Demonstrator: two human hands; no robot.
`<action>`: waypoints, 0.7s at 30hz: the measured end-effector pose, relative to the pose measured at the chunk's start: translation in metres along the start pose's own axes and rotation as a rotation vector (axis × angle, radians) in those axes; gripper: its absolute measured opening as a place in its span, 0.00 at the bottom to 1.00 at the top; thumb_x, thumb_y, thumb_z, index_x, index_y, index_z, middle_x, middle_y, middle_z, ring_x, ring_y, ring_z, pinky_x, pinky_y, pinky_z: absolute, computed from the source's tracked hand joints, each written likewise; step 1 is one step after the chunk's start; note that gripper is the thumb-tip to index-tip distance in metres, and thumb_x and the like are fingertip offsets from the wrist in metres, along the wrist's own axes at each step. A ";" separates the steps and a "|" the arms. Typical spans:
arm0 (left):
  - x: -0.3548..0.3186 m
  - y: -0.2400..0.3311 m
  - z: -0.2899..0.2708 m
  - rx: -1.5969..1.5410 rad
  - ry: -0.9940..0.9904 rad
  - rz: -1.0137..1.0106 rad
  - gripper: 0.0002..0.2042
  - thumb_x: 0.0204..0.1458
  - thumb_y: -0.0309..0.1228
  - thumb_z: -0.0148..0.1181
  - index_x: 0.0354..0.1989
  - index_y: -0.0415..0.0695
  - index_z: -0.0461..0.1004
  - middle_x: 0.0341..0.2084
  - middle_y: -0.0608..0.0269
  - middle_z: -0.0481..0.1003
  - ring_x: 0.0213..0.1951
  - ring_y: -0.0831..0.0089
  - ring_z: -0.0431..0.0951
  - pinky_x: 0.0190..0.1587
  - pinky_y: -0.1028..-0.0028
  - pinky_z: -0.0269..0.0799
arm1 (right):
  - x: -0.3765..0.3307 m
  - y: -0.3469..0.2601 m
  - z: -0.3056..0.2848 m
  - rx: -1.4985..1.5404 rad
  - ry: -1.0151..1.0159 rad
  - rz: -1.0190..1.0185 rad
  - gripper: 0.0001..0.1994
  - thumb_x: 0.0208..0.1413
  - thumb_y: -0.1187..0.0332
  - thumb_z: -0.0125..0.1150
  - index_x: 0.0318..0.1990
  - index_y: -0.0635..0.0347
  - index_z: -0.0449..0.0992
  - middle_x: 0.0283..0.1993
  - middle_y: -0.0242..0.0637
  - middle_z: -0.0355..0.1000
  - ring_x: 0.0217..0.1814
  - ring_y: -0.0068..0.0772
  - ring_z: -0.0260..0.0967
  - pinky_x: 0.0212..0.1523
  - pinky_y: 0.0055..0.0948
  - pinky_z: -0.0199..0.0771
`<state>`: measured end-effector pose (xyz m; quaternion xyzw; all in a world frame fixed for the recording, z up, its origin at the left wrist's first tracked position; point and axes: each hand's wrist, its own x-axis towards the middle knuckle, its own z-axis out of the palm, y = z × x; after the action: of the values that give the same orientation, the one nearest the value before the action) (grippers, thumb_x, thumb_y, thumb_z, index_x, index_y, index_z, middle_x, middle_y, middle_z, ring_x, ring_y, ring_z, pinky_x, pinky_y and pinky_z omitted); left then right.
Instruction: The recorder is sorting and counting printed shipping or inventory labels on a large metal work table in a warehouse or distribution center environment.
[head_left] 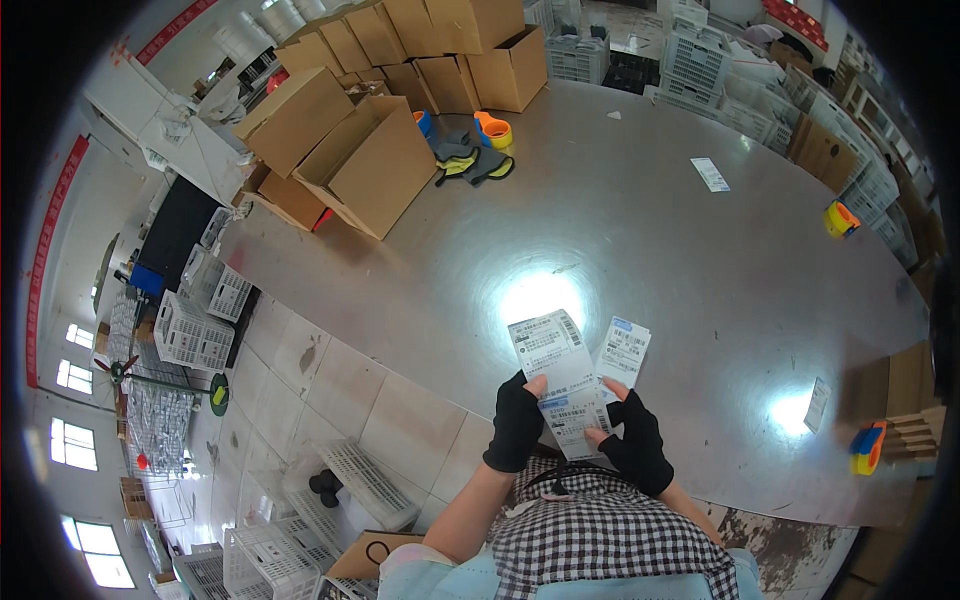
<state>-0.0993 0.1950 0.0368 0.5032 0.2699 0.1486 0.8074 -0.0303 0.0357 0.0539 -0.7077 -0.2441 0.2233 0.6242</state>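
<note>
Both my hands wear black fingerless gloves and are close together over the near edge of the metal table. My left hand (pixel 518 425) is closed, its thumb pressing on the lower end of a white printed label (pixel 550 345). My right hand (pixel 637 440) pinches a lower printed label (pixel 573 425), thumb on its face. Another printed label (pixel 625 345) fans out to the upper right, its bottom end by my right fingers. The labels overlap in the middle, so I cannot tell whether they are joined or how many are stacked.
The grey metal table (pixel 640 230) carries cardboard boxes (pixel 372 165) at the far left, grey gloves (pixel 475 165) and an orange tape dispenser (pixel 493 131). Loose labels (pixel 710 175) lie at right, with more tape dispensers (pixel 868 448). Plastic crates (pixel 200 330) stand on the floor.
</note>
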 end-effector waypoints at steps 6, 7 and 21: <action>-0.002 0.010 0.001 -0.429 -0.107 -0.055 0.20 0.52 0.36 0.44 0.45 0.31 0.66 0.37 0.53 0.73 0.38 0.70 0.74 0.40 0.74 0.69 | -0.002 0.030 -0.021 -0.503 -0.172 -0.279 0.15 0.37 0.78 0.61 0.38 0.62 0.72 0.32 0.40 0.73 0.33 0.41 0.71 0.35 0.29 0.69; -0.002 0.013 0.002 -0.386 -0.094 -0.059 0.20 0.52 0.36 0.45 0.45 0.31 0.66 0.37 0.53 0.73 0.38 0.69 0.74 0.40 0.74 0.70 | -0.002 0.030 -0.022 -0.545 -0.065 -0.520 0.16 0.36 0.78 0.61 0.38 0.62 0.72 0.33 0.41 0.72 0.33 0.42 0.70 0.34 0.29 0.70; 0.005 -0.012 0.003 -0.159 -0.131 -0.004 0.22 0.49 0.26 0.46 0.55 0.37 0.57 0.42 0.57 0.70 0.40 0.73 0.71 0.42 0.74 0.68 | -0.001 0.012 -0.012 -0.294 -0.063 -0.508 0.13 0.34 0.78 0.67 0.31 0.55 0.74 0.44 0.44 0.65 0.45 0.45 0.68 0.40 0.31 0.70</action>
<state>-0.0936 0.1901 0.0254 0.4454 0.2051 0.1347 0.8611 -0.0223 0.0243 0.0432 -0.6994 -0.4624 0.0438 0.5432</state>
